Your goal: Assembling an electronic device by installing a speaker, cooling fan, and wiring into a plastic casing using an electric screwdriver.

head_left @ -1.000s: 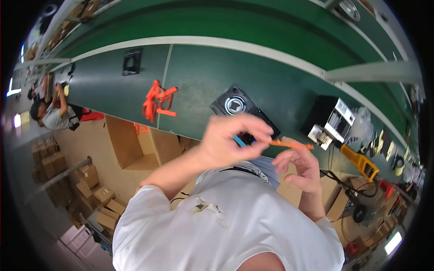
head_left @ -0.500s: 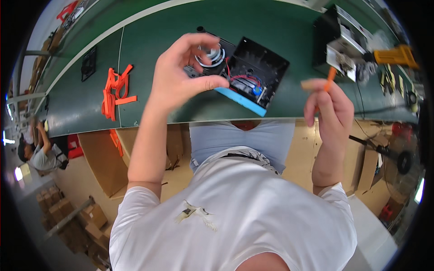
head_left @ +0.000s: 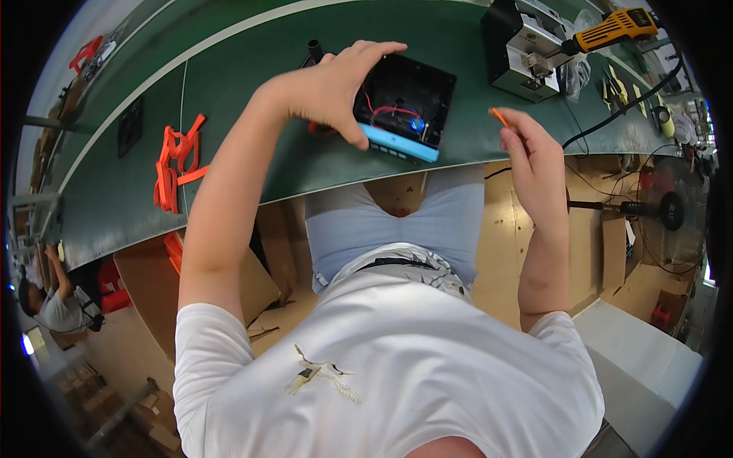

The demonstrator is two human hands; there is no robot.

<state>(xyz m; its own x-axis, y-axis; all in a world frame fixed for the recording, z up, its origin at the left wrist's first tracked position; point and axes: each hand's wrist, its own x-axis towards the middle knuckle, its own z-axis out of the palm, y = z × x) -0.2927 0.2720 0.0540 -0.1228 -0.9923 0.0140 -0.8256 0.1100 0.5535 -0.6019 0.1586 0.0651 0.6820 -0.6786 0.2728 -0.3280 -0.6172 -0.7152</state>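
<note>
A black plastic housing (head_left: 416, 84) with a light-blue front panel (head_left: 397, 143) lies open on the green bench, its red wires and a small round blue part (head_left: 417, 124) showing inside. My left hand (head_left: 328, 88) spans its left side, thumb at the end of the blue panel and fingers over the far edge. That hand hides the round speaker-like part seen earlier. A black tube end (head_left: 314, 50) sticks out beyond my knuckles. Off to the right, near the bench edge, my right hand (head_left: 534, 156) pinches a thin orange strip (head_left: 500, 117), most of it hidden by the fingers.
Several orange straps (head_left: 172, 172) lie left on the bench, near a flat black part (head_left: 130, 130). At the back right stand a black-and-silver machine (head_left: 527, 57) and a yellow power screwdriver (head_left: 618, 29) with a black cable. A fan (head_left: 672, 210) is at right; another person sits far left.
My left hand has come down onto the housing, covering the round part. The housing appears turned, its blue front panel facing me more. My right hand still pinches the orange strip, which shows less.
</note>
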